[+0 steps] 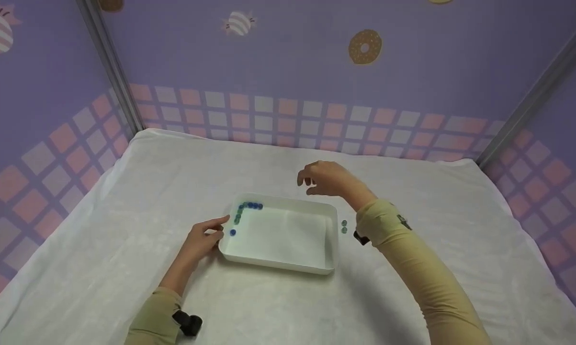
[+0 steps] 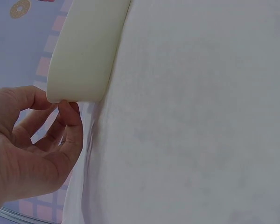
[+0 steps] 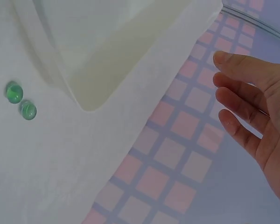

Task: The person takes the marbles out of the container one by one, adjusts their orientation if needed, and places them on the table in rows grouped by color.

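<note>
A shallow white rectangular tray (image 1: 288, 265) sits on the white cloth. Along its far-left corner, blue and green marbles (image 1: 255, 206) form an L-shaped line, and a single blue marble (image 1: 232, 232) lies nearer along the left side. My left hand (image 1: 204, 238) grips the tray's left edge, thumb and index finger at the rim in the left wrist view. Above the tray's far right side hovers my right hand (image 1: 328, 178), fingers loosely bent, holding nothing; the right wrist view shows its fingertips apart. Two green marbles (image 3: 21, 100) rest on the cloth just outside the tray's right wall.
White cloth (image 1: 182, 163) covers the table under the tray. Purple panels (image 1: 288, 62) with pink and white squares enclose the back and both sides, joined by grey metal posts (image 1: 110, 62). A small black camera (image 1: 188, 323) is strapped to the left wrist.
</note>
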Demonstrator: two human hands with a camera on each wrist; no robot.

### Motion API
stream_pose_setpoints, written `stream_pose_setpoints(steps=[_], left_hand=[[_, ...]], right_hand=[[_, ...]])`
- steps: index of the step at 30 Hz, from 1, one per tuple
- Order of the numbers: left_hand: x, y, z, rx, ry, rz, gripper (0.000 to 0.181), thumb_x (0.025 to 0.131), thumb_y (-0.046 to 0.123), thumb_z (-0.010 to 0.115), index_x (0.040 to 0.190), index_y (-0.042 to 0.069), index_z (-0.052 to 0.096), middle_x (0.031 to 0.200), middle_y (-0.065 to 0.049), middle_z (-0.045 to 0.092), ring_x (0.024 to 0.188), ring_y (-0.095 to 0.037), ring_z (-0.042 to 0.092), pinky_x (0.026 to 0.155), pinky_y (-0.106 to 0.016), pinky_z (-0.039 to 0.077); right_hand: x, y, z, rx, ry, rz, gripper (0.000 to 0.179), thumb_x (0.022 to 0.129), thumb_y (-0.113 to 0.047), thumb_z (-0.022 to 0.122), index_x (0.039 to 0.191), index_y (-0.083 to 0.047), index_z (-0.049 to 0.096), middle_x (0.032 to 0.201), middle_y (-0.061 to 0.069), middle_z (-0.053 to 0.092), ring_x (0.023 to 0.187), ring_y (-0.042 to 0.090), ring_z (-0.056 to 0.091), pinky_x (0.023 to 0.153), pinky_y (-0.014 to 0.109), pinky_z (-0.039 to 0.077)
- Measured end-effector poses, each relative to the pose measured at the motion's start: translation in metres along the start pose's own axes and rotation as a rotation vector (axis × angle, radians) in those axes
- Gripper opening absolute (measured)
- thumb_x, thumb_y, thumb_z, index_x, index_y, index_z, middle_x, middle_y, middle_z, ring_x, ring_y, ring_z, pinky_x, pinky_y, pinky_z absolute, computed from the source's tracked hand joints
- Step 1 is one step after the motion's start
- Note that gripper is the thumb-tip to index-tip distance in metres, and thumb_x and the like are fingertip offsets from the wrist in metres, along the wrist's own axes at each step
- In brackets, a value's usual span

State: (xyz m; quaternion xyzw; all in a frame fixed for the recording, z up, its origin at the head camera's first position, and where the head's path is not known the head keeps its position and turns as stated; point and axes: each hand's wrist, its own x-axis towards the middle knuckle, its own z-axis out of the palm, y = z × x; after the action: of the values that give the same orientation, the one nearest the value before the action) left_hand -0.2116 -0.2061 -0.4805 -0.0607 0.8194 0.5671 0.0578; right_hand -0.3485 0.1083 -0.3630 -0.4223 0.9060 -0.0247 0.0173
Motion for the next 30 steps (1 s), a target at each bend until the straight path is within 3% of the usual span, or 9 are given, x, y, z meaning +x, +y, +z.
stream_pose_setpoints(steps=[15, 25, 30], left_hand=[[0.001, -0.003, -0.001, -0.057, -0.027, -0.014, 0.047, 0.100, 0.010, 0.047, 0.147, 0.015, 0.050, 0.131, -0.018, 0.048, 0.075, -0.014, 0.051, 0.063, -0.026, 0.046], [0.003, -0.002, 0.002, -0.043, -0.016, -0.050, 0.046, 0.101, 0.012, 0.048, 0.146, 0.017, 0.051, 0.132, -0.016, 0.048, 0.082, -0.016, 0.053, 0.067, -0.025, 0.047], [0.002, -0.001, 0.000, -0.056, -0.016, -0.025, 0.045, 0.101, 0.012, 0.047, 0.146, 0.016, 0.052, 0.130, -0.017, 0.050, 0.078, -0.015, 0.055, 0.065, -0.025, 0.047]], right_hand=[[0.043, -0.039, 0.031, -0.119, -0.015, -0.122, 0.028, 0.088, -0.016, 0.074, 0.117, -0.014, 0.072, 0.109, 0.005, 0.071, 0.099, 0.021, 0.067, 0.086, 0.038, 0.056], [0.066, -0.066, 0.062, -0.224, 0.031, -0.290, 0.032, 0.090, -0.016, 0.072, 0.121, -0.020, 0.071, 0.118, 0.002, 0.072, 0.104, 0.020, 0.067, 0.090, 0.033, 0.056], [0.076, -0.084, 0.076, -0.358, 0.109, -0.405, 0.032, 0.090, -0.017, 0.071, 0.122, -0.024, 0.071, 0.115, -0.004, 0.073, 0.103, 0.015, 0.067, 0.086, 0.030, 0.057]])
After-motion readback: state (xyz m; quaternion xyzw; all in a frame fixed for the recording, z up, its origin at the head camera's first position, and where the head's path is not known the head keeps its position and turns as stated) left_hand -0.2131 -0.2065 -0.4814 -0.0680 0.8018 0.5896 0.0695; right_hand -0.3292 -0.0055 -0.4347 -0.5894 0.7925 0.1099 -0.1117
